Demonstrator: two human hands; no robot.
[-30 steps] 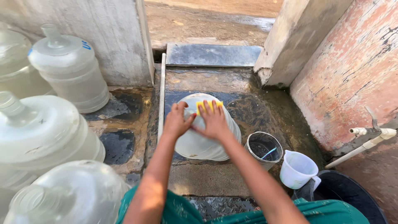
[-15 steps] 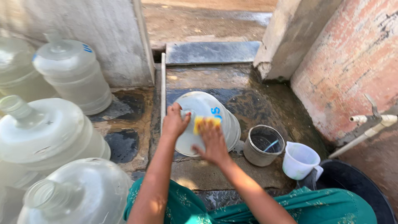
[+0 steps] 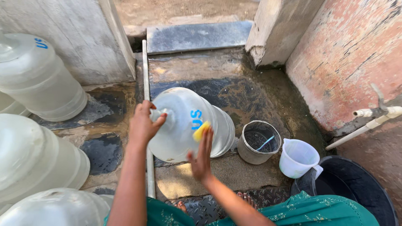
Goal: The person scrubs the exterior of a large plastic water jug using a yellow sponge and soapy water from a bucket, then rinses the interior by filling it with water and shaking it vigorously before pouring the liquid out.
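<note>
A large clear plastic water jug (image 3: 184,125) lies on its side on the wet stone floor, its neck pointing towards me. My left hand (image 3: 143,124) grips the neck of the jug. My right hand (image 3: 202,157) presses a yellow sponge (image 3: 201,130) against the jug's shoulder, beside some blue lettering.
Several more big clear jugs stand at the left (image 3: 39,81). A grey bucket (image 3: 259,142) with a little tool in it and a white jug-shaped cup (image 3: 298,158) sit to the right. A black tub (image 3: 356,190) is at the lower right, under a white tap pipe (image 3: 368,119).
The jug has been turned, so its neck now faces me. My left hand moved from the jug's body to its neck. My right hand with the sponge slid down to the shoulder.
</note>
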